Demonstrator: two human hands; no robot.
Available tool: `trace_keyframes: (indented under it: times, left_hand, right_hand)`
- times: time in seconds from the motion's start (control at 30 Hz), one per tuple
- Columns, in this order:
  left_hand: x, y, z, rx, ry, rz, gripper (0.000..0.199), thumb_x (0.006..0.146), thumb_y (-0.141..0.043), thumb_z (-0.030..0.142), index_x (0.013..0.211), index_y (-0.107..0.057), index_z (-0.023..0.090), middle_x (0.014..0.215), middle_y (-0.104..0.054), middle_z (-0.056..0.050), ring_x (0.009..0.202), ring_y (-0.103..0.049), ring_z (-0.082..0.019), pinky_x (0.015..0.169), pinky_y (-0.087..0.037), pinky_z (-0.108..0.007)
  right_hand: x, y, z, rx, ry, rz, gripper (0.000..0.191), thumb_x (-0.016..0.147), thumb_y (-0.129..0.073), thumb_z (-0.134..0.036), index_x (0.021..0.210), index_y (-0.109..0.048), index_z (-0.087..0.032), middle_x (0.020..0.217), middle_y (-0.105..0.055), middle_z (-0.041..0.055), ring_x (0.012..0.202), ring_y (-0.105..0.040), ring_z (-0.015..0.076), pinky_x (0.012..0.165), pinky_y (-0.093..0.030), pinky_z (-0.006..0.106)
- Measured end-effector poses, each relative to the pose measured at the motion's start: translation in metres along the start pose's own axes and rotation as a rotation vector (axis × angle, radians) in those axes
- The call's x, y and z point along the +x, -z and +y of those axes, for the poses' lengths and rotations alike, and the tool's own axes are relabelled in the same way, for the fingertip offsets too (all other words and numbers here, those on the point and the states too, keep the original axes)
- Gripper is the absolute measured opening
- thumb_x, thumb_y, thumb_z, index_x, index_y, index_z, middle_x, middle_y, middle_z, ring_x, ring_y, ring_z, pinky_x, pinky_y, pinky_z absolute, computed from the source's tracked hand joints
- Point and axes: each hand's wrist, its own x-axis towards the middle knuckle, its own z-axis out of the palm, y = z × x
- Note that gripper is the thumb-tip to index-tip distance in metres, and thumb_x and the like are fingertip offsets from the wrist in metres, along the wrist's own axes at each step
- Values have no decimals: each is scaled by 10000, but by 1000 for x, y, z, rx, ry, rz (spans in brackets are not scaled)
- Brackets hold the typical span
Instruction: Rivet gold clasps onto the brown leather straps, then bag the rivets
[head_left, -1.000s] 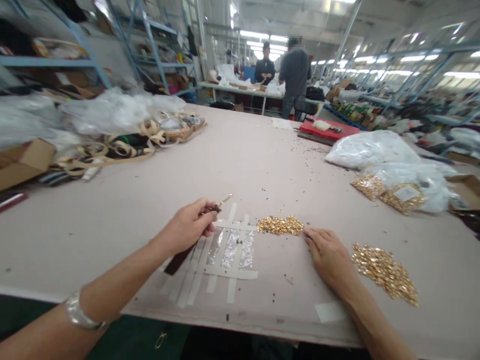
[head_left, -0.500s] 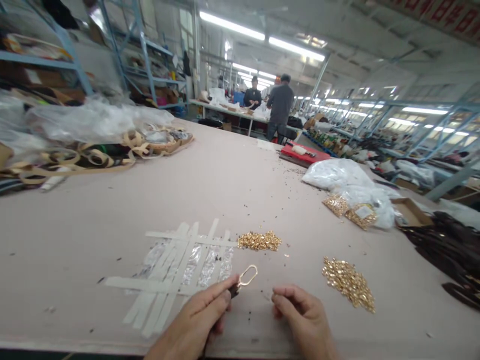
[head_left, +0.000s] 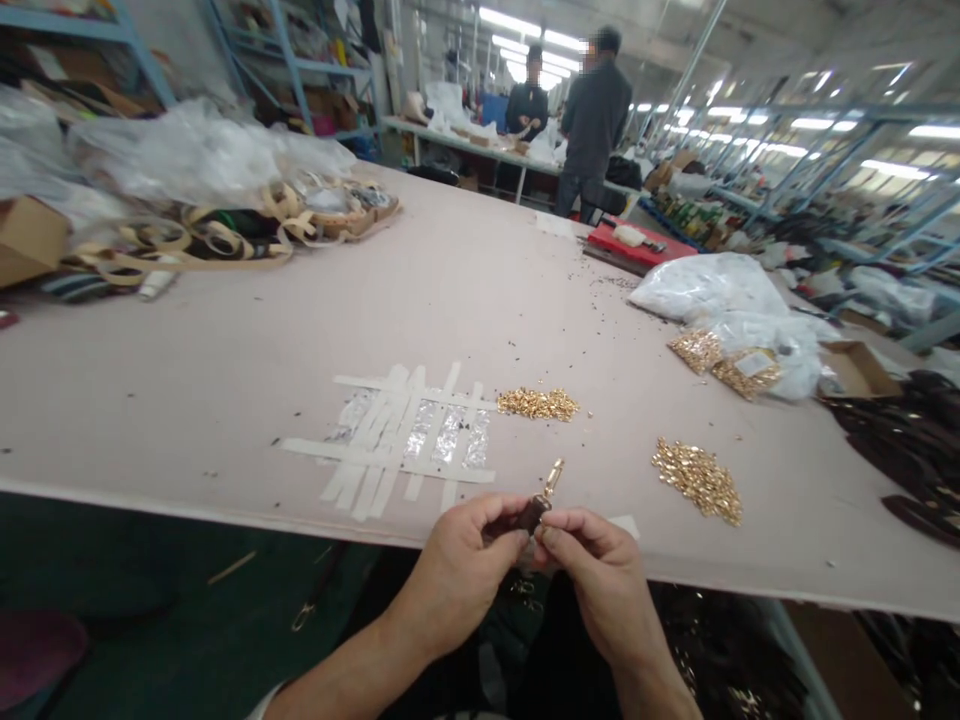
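Note:
My left hand [head_left: 476, 545] is closed round the end of a dark brown leather strap [head_left: 532, 515], just in front of the table edge. A gold snap-hook-like metal clasp [head_left: 555, 477] sticks up from the strap end, turned edge-on. My right hand [head_left: 600, 560] pinches at the strap's right side, thumb and forefinger together. Whatever small piece lies between those fingertips is too small to name. Beyond the hands is a pile of small gold metal pieces [head_left: 538, 404]. A second pile of gold pieces [head_left: 699, 480] lies further right.
Pale tape strips [head_left: 379, 440] hold clear plastic on the table [head_left: 300, 330]. Bags of gold pieces [head_left: 746, 372], an open cardboard box [head_left: 859, 368] and dark straps [head_left: 900, 440] lie right. Plastic-covered material [head_left: 202, 160] is piled left. Two people [head_left: 596, 120] stand far back.
My hands have come together at the strap end and drawn back to the table edge. The gold clasp has turned from face-on to edge-on. The view has tilted down.

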Motion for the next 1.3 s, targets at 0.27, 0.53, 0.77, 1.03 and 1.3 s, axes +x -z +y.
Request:
trace_keyframes:
  times: [0.27, 0.53, 0.77, 1.03, 1.3]
  left_hand:
    - [-2, 1, -8, 152, -83, 43, 298, 840, -592, 147, 1093, -731, 224, 1048, -744, -14, 957, -692, -175, 877, -538, -272]
    - [-8, 4, -18, 404, -227, 44, 300, 894, -554, 146, 1097, -719, 293, 955, -709, 27, 918, -658, -136, 820, -500, -220]
    - [-5, 1, -19, 487, -289, -9, 249, 920, -549, 251, 1116, -700, 274, 947, -698, -12, 895, -656, -166, 818, -507, -239]
    - [7, 4, -18, 234, 88, 11, 523, 919, -531, 450, 1404, -507, 256, 928, -732, -24, 701, -621, -139, 709, -503, -239]
    - [15, 8, -13, -88, 303, 29, 532, 727, -737, 568, 1200, -694, 328, 1263, -681, 0, 1208, -574, -221, 1164, -286, -324]
  right_hand:
    - [-5, -2, -5, -137, -10, 1, 207, 762, -776, -399, 821, -744, -203, 698, -686, -6, 669, -600, 116, 669, -496, 232]
    - [-9, -7, 5, -122, 69, 41, 168, 799, -740, -344, 834, -668, -196, 796, -681, -4, 758, -611, 136, 727, -499, 254]
    - [-9, -10, -2, -38, 96, 44, 217, 761, -745, -275, 786, -542, -204, 750, -583, -37, 709, -537, 122, 668, -466, 245]
    - [18, 75, -31, -767, 292, 248, 125, 873, -614, -320, 923, -614, -205, 839, -672, 14, 786, -622, 168, 754, -490, 291]
    - [44, 160, -41, -1493, 472, 358, 164, 942, -489, -242, 1023, -623, -196, 973, -699, 66, 895, -628, 218, 814, -484, 352]
